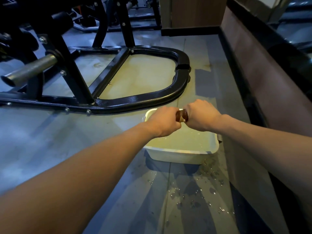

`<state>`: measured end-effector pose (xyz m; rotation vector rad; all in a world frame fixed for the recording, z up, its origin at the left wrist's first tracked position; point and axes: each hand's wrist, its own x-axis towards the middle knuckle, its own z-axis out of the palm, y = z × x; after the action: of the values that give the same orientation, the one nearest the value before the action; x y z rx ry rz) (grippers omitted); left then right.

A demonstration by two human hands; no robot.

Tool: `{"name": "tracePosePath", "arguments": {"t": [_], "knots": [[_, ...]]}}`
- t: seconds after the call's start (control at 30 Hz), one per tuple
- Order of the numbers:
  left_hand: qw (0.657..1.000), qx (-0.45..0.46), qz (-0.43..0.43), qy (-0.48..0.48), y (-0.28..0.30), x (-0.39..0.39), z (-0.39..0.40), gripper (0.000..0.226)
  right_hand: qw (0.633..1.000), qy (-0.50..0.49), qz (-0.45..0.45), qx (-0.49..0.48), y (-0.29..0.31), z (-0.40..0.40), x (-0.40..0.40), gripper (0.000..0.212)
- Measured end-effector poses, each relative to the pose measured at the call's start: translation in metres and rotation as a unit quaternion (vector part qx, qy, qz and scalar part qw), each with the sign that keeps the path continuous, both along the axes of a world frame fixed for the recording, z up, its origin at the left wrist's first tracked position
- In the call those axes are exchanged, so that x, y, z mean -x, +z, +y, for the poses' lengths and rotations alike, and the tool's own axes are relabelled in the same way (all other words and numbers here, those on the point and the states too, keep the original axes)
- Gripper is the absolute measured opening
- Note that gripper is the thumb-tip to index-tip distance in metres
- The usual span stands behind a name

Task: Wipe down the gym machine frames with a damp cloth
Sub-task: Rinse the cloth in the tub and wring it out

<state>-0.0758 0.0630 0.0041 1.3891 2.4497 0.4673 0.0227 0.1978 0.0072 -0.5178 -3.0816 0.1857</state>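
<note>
A dark brown cloth [181, 115] is twisted tight between my two fists above a white tub [182, 157] that holds water on the floor. My left hand [163, 121] grips the cloth's left end. Gripping the right end is my right hand [200, 115]. Only a short stretch of cloth shows between the knuckles. The black gym machine frame [152, 97] lies on the floor just beyond the tub, its curved base tube running left to right.
A steel weight peg [32, 68] sticks out of the machine at the left. A low wall with a dark ledge [263, 68] runs along the right. Water drops [202, 188] spot the floor in front of the tub. More machines stand at the back.
</note>
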Motion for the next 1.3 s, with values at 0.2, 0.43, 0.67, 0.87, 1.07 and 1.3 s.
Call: {"name": "tracePosePath", "arguments": {"t": [0.2,0.43,0.67,0.87,1.07,1.3], "knots": [[0.953,0.06,0.262,-0.138,-0.005,0.02,0.005,0.024,0.969,-0.091,-0.061,0.222,-0.01,-0.01,0.011,0.005],[0.894,0.066,0.384,-0.221,0.02,0.038,0.009,0.026,0.885,-0.181,0.013,0.429,-0.016,-0.024,0.014,0.012],[0.871,0.085,0.415,-0.25,0.026,0.041,-0.005,0.034,0.82,-0.171,-0.029,0.545,-0.013,-0.035,0.015,0.013],[0.898,0.071,0.388,-0.195,0.02,0.04,-0.008,0.032,0.877,-0.146,-0.058,0.454,-0.006,-0.027,0.021,0.019],[0.934,0.072,0.332,-0.112,0.015,0.032,-0.009,0.03,0.939,-0.094,0.0,0.33,-0.009,-0.024,0.019,0.051],[0.953,-0.087,-0.208,0.2,0.004,0.023,-0.011,0.019,0.837,-0.301,0.188,0.416,0.011,0.001,0.013,0.056]]}}
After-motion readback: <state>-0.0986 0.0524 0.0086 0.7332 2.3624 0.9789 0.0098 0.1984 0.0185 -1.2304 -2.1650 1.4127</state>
